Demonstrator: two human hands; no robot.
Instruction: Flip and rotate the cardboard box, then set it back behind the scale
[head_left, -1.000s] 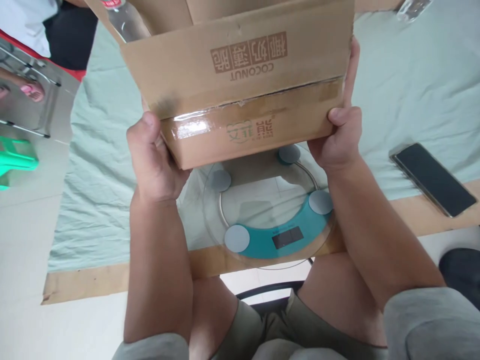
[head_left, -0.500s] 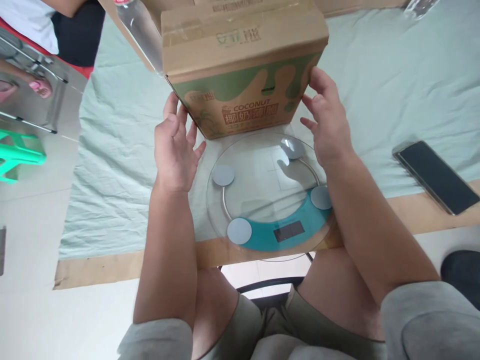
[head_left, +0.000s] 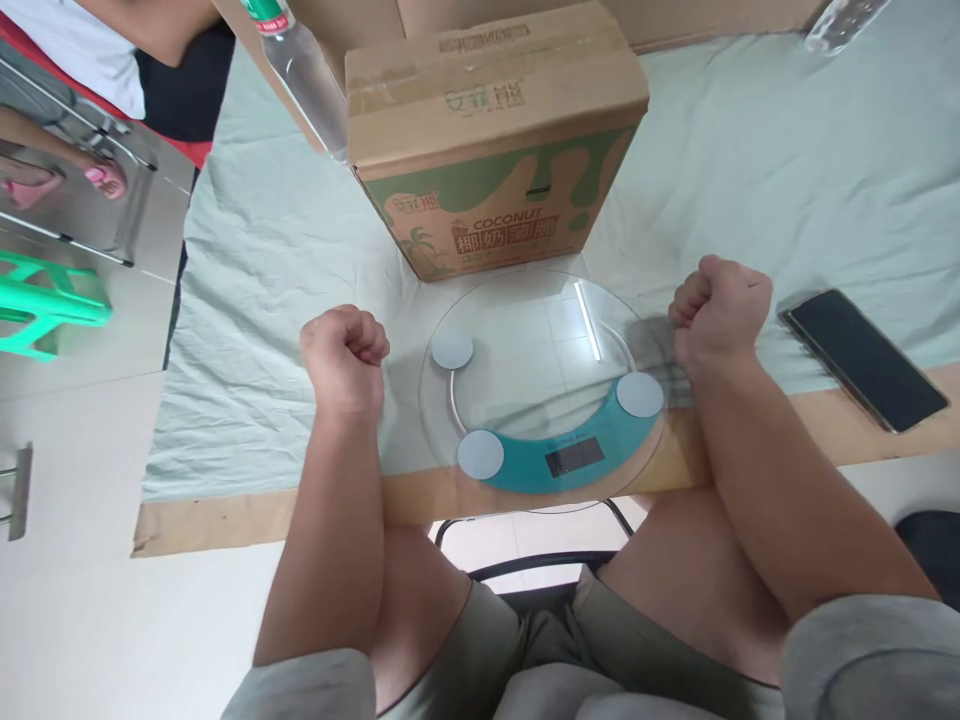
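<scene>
My left hand (head_left: 345, 360) is a closed fist on the cloth, left of a round glass bathroom scale (head_left: 525, 390). On the scale's other side, my right hand (head_left: 718, 312) is also balled into a fist, and no object shows in either one. The scale has a teal band with a dark, blank display and silver round pads; its near rim overhangs the table edge. Just behind it stands a brown and green cardboard box (head_left: 510, 215) printed "COCONUT", its top taped. Neither fist touches the box or the scale's glass.
A phone (head_left: 864, 360) lies to the right by the wooden table edge (head_left: 217, 522). Clear bottles (head_left: 307, 90) stand or lie towards the back, near more cardboard. At left are a green stool (head_left: 52, 300), a metal-framed chair and part of another person.
Both hands have come away from the box's sides and curled from spread fingers into fists. The right hand moved out to the right, and the left came nearer to me.
</scene>
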